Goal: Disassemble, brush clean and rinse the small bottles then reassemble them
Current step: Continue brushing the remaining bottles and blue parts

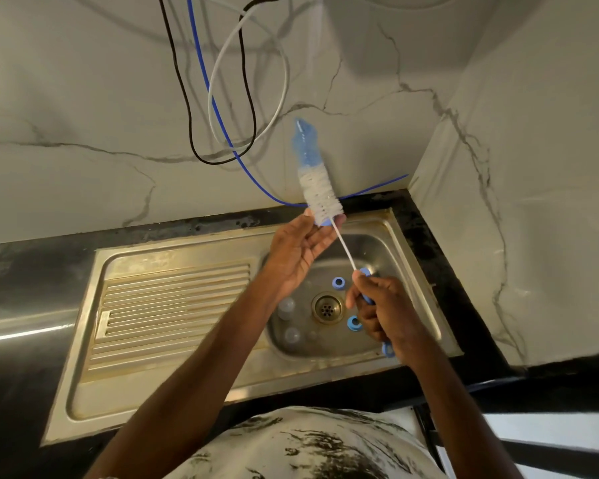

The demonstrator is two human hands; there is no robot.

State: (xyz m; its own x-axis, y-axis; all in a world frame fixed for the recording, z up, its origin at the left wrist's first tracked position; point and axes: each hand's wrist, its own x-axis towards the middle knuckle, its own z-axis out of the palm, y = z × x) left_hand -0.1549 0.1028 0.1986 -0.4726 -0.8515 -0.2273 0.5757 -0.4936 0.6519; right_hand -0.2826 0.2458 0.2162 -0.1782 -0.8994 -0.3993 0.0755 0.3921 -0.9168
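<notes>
Above the sink (405, 257), right hand (384, 312) grips the brush (320, 191) handle; left hand (301, 250) pinches its lower white bristles.

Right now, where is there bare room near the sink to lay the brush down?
The ribbed drainboard, between the basin and the dark counter, is bare. The steel strip before the basin is also free. The basin floor is crowded: two blue rings and clear bottle pieces surround the drain.

Black cable (184, 98), white cable (211, 98) and blue cable (242, 167) hang on the far marble wall (83, 98) above a steel sink (173, 305) in the counter (21, 264).
</notes>
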